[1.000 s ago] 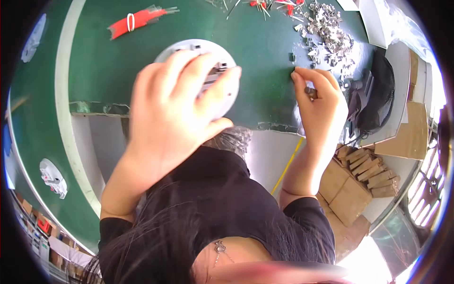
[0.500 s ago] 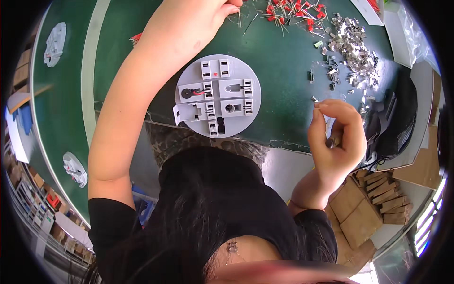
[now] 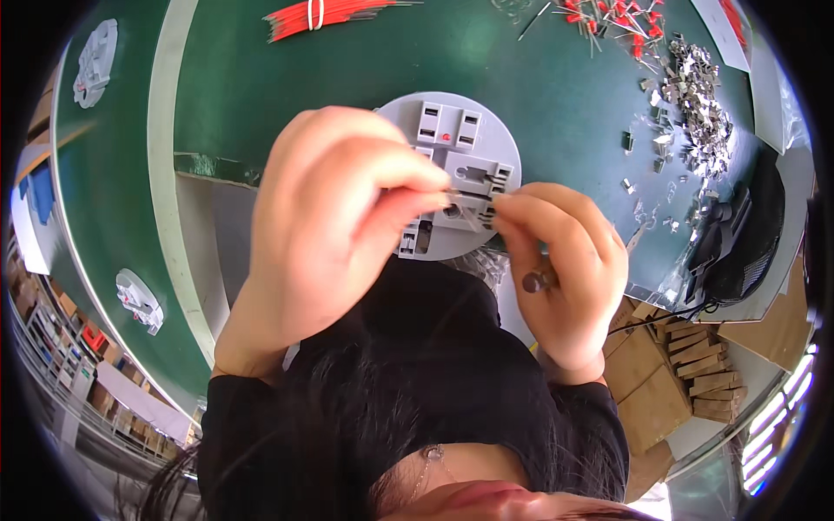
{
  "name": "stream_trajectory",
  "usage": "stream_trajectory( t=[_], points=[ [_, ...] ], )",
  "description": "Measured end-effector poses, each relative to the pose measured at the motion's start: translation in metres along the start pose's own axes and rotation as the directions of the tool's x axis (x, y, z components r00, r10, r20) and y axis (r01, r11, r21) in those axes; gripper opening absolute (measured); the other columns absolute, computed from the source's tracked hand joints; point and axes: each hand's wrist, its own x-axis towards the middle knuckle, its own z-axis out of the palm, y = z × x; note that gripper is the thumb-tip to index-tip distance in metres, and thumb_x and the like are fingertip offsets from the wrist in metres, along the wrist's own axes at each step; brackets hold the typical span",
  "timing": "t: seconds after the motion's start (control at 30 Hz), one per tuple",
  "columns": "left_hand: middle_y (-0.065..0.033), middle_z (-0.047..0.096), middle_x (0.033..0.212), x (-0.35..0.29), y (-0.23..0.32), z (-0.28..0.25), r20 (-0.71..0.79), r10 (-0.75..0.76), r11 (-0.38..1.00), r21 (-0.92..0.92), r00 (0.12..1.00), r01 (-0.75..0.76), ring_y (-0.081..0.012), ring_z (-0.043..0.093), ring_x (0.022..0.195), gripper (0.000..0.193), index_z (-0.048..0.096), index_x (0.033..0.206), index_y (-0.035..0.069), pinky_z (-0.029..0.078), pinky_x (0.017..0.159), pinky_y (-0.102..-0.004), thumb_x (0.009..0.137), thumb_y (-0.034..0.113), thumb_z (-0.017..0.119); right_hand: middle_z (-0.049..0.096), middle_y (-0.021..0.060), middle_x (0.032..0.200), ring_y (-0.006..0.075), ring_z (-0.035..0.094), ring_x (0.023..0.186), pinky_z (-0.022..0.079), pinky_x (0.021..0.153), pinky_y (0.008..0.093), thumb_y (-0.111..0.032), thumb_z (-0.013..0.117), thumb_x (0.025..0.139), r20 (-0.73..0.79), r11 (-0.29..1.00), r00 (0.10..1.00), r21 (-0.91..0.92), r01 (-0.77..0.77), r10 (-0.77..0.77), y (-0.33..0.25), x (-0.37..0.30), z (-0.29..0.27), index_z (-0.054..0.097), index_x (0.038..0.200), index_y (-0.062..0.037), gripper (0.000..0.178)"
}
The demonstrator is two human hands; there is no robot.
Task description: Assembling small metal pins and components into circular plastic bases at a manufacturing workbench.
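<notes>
Over the round grey plastic base (image 3: 498, 130), my left hand (image 3: 339, 217) pinches a thin part with wire legs, blurred at the fingertips. My right hand (image 3: 569, 265) is at the base's right edge, thumb and forefinger pressed together. What those fingertips hold is too small to make out. A rod with a round dark end (image 3: 534, 281) is tucked in the curled fingers of that hand. The base bears raised grey blocks with slots and a small red dot. Its left part is hidden behind my left hand.
Red-headed parts with wire legs (image 3: 617, 19) lie scattered at the far right, beside a heap of small metal clips (image 3: 702, 108). A banded bundle of red wires (image 3: 334, 15) lies at the far left. A black mesh pouch (image 3: 751, 230) sits at the right edge. Grey plastic pieces (image 3: 139, 300) stand on the left bench.
My left hand has come back from the red-headed parts to above the base, now with a thin wire-legged part. My right hand has moved left to meet it. The view has shifted.
</notes>
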Motion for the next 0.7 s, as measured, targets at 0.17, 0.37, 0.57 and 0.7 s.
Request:
stream_trajectory(
  t=[0.17,0.37,0.57,0.7],
  points=[
    [-0.0059,0.062,0.097,-0.002,-0.008,0.013,-0.037,0.175,0.970,0.176,0.984,-0.166,-0.0226,0.059,0.088,0.020,0.069,0.089,0.005,0.047,0.075,-0.0324,0.073,0.000,0.080,0.069,0.0039,0.090,0.0182,0.065,0.069,0.046,0.058,0.0309,0.003,0.080,0.074,-0.087,0.999,0.996,-0.011,0.036,-0.037,0.001,-0.014,-0.002,0.069,0.102,-0.0078,0.033],
    [-0.0044,0.062,0.098,-0.003,0.001,0.008,-0.001,0.191,0.918,0.353,0.982,-0.178,-0.0234,0.059,0.089,0.023,0.070,0.090,0.008,0.046,0.076,-0.0339,0.070,0.003,0.083,0.073,0.0020,0.088,0.0168,0.067,0.069,0.045,0.056,0.0308,0.001,0.082,0.074,-0.158,0.993,0.982,-0.050,-0.109,0.100,0.001,-0.024,-0.008,0.069,0.099,-0.0093,0.031],
    [-0.0041,0.063,0.100,-0.006,0.004,0.012,-0.027,0.224,0.883,0.428,0.974,-0.191,-0.0233,0.060,0.090,0.024,0.071,0.090,0.008,0.046,0.078,-0.0346,0.071,0.001,0.082,0.076,-0.0006,0.091,0.0138,0.067,0.067,0.042,0.055,0.0283,-0.001,0.082,0.075,-0.119,0.997,0.993,-0.082,0.000,-0.010,0.003,-0.010,-0.006,0.069,0.096,-0.0109,0.027],
    [-0.0047,0.062,0.101,-0.003,-0.004,0.007,-0.043,0.134,0.972,0.201,0.990,-0.122,-0.0236,0.060,0.090,0.024,0.070,0.090,0.007,0.047,0.078,-0.0346,0.071,-0.003,0.081,0.077,0.0026,0.091,0.0113,0.061,0.063,0.040,0.055,0.0256,0.003,0.081,0.075,-0.077,0.995,0.996,-0.084,0.046,-0.053,0.003,0.007,-0.010,0.069,0.095,-0.0087,0.026]
  ],
)
